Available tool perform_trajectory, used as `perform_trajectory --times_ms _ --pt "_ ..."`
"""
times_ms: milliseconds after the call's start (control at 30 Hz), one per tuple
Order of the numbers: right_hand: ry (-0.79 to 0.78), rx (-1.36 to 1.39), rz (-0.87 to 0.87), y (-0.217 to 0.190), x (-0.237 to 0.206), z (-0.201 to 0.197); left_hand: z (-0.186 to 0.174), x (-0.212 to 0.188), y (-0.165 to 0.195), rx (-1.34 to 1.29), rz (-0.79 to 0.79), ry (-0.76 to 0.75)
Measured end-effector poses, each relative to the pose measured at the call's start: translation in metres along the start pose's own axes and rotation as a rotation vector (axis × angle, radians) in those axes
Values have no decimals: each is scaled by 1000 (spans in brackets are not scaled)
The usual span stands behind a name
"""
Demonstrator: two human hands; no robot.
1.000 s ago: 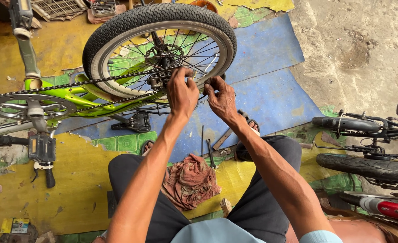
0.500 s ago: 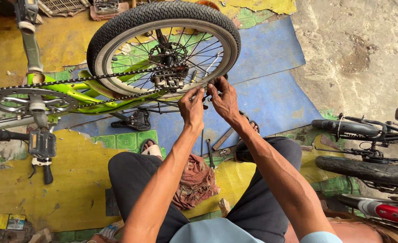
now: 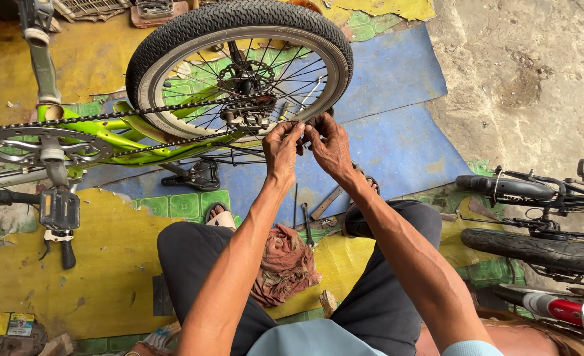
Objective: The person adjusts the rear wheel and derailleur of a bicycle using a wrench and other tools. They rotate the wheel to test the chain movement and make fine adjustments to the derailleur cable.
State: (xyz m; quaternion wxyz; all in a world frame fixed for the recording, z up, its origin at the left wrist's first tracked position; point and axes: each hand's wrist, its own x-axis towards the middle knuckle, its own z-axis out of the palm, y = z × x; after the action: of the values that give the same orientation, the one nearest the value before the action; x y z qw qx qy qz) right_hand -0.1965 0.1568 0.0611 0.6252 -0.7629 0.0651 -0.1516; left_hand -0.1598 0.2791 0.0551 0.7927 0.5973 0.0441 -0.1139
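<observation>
Since the earlier frames: both hands drawn back from the hub region to a point just below the wheel's lower rim, fingertips now meeting. Far left: black pedal [image 3: 59, 209] on its crank, hanging below the silver chainring [image 3: 41, 145]. Chain [image 3: 140, 111] runs from chainring rightward to the rear hub. Lime-green bicycle frame [image 3: 117, 135], inverted, lies across blue and yellow floor mats [image 3: 397, 138]. Rear wheel [image 3: 239, 66], black tyre, silver rim, spokes, stands upright in the frame. Left hand [image 3: 282, 148], fingers curled and pinched together at the tips, close on something small; the item itself too small and too hidden to identify. Right hand [image 3: 331, 145], fingers likewise bent inward, touching the left fingertips, just beside the wheel's lower edge. Below the hands, on the mat between the person's knees: spanner [image 3: 307, 224] and reddish rag [image 3: 285, 264]. Far right: second bicycle [image 3: 536, 217], black tyres, lying on bare concrete.
</observation>
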Motion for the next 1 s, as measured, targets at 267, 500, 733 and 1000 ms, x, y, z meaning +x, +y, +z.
perform_trajectory --times_ms 267,500,733,1000 --pt "-33 128 29 4 -2 -3 6 -10 2 14 19 72" --pt "13 156 54 11 -6 0 6 -14 6 -1 24 66" --pt "18 222 71 16 -5 2 13 -21 17 158 196 63" --pt "52 178 40 4 -4 5 16 -12 46 710 535 -24"
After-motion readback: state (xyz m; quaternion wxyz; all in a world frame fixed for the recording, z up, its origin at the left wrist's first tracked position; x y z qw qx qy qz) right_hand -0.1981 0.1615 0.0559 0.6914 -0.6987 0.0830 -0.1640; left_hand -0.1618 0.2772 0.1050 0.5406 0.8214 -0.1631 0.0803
